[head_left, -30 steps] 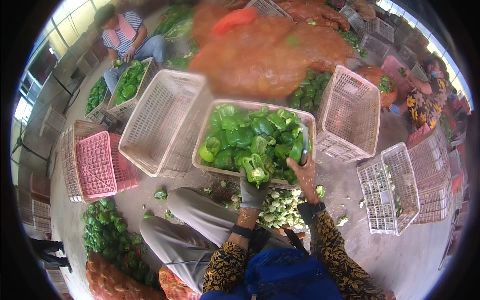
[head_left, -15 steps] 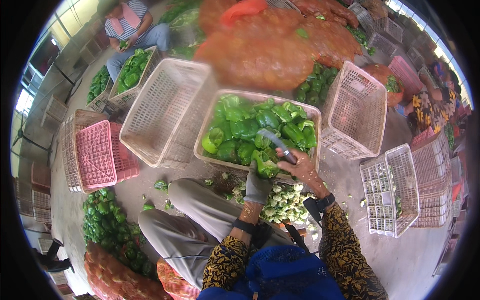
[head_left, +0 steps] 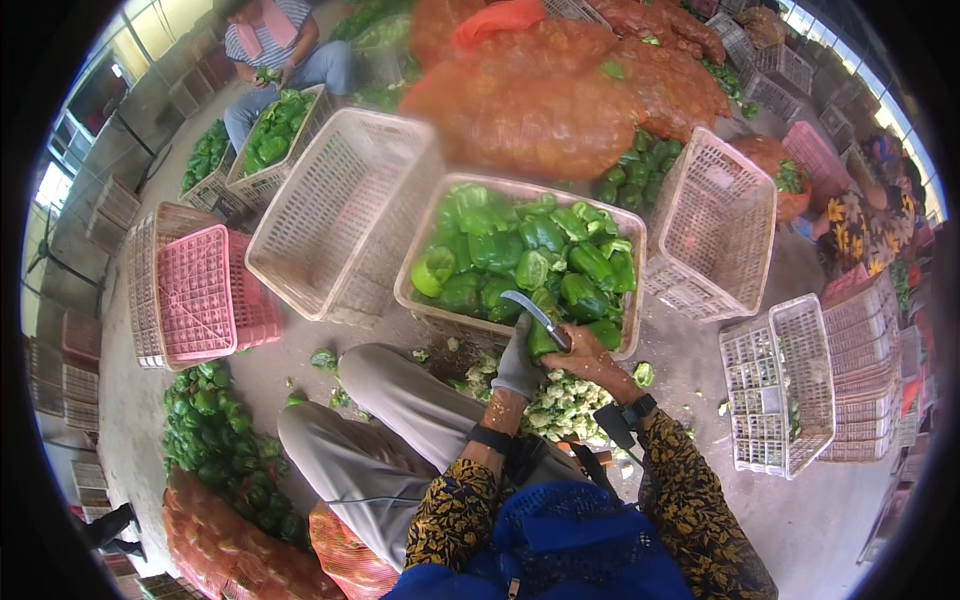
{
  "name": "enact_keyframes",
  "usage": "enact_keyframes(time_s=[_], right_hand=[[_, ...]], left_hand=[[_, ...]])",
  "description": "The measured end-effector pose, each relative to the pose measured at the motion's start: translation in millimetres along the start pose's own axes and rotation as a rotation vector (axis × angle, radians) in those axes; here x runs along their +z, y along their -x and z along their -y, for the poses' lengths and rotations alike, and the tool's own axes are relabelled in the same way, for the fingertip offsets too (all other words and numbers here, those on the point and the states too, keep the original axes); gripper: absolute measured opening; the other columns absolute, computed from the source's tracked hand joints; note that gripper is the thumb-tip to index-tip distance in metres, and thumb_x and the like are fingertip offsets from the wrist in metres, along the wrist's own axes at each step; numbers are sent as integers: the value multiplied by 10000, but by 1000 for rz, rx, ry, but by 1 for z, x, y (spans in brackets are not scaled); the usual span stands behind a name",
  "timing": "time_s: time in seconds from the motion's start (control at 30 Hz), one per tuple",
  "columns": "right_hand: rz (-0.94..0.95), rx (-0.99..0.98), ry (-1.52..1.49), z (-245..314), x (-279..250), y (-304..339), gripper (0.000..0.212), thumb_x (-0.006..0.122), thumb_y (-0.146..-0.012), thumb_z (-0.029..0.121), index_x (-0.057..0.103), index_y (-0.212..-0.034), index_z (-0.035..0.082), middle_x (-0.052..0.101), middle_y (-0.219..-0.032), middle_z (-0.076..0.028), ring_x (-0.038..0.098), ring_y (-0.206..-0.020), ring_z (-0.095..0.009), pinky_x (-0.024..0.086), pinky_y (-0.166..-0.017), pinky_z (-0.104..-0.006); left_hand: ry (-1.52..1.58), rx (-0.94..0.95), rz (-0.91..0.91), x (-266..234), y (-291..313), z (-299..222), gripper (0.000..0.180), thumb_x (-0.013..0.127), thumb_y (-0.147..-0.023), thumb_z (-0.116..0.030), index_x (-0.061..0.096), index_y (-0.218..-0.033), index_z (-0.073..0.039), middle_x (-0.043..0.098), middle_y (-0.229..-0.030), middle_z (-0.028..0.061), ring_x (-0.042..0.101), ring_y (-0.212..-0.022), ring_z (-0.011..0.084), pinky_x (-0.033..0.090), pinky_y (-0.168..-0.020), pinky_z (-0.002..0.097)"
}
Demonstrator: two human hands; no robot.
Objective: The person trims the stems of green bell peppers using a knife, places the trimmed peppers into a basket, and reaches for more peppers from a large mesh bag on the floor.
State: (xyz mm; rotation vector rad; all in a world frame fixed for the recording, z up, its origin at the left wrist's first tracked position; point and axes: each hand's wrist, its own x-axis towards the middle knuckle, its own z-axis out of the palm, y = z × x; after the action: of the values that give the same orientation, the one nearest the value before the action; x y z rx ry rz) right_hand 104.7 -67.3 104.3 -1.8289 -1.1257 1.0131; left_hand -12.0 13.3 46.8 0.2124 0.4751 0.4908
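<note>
My left hand (head_left: pixel 518 366), in a grey glove, grips a green bell pepper (head_left: pixel 541 341) at the near edge of a pale plastic crate (head_left: pixel 418 313). My right hand (head_left: pixel 592 360) is bare and closed round the dark handle of a curved knife (head_left: pixel 528 305). The blade points up and left, over the held pepper and my gloved fingers. Several green peppers (head_left: pixel 541 233) fill the crate, a few with pale cut ends. Under my hands lies a pile of pale pepper cores (head_left: pixel 572 412). Part of the held pepper is hidden by my fingers.
Crates flank the full one: a pale one (head_left: pixel 318 215) left, another (head_left: pixel 715 225) right. Pink crates (head_left: pixel 197 290) and loose peppers (head_left: pixel 215 420) lie leftward, a white crate (head_left: pixel 778 385) rightward. Red mesh sacks (head_left: pixel 530 95) heap beyond. A person (head_left: pixel 270 60) sits far left holding a pepper.
My right hand and the knife have moved left and down, closer to my left hand. A small green piece now shows beside my right wrist. The far-left person has shifted slightly.
</note>
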Motion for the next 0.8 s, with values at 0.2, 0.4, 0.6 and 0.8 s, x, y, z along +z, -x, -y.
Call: enact_keyframes(time_s=[0.2,0.4,0.6,0.8], right_hand=[[-342,-168,208,-10,39,-5,404,731,-758,254,567,-1002,-23,560,-729,-175,544,-640,-323,444,-604,-412],[-543,-146,-8,-16,63,-12,403,714,-781,194,581,-1105,-6,619,-761,-119,589,-653,-258,471,-609,-372],[-501,181,-757,-31,61,-15,346,723,-799,157,616,-1092,6,619,-814,9,531,-699,-86,425,-606,-268],[-469,149,-985,-37,38,-3,256,678,-865,207,612,-1047,40,603,-792,-6,541,-671,-105,452,-582,-268]], left_hand=[[63,76,-96,-37,-20,8,541,586,-889,-500,530,-1221,-77,618,-1112,81,591,-1022,254,482,-913,402],[49,181,-151,-50,-30,10,632,573,-873,-558,478,-1278,-82,603,-1119,88,589,-1008,249,488,-892,386],[-223,277,-136,-34,-17,10,682,521,-898,-578,393,-1353,-87,560,-1191,82,572,-1031,232,498,-880,368],[344,89,46,-1,-10,3,638,644,-900,-264,311,-1420,-100,568,-1204,116,595,-1027,288,488,-897,393]])
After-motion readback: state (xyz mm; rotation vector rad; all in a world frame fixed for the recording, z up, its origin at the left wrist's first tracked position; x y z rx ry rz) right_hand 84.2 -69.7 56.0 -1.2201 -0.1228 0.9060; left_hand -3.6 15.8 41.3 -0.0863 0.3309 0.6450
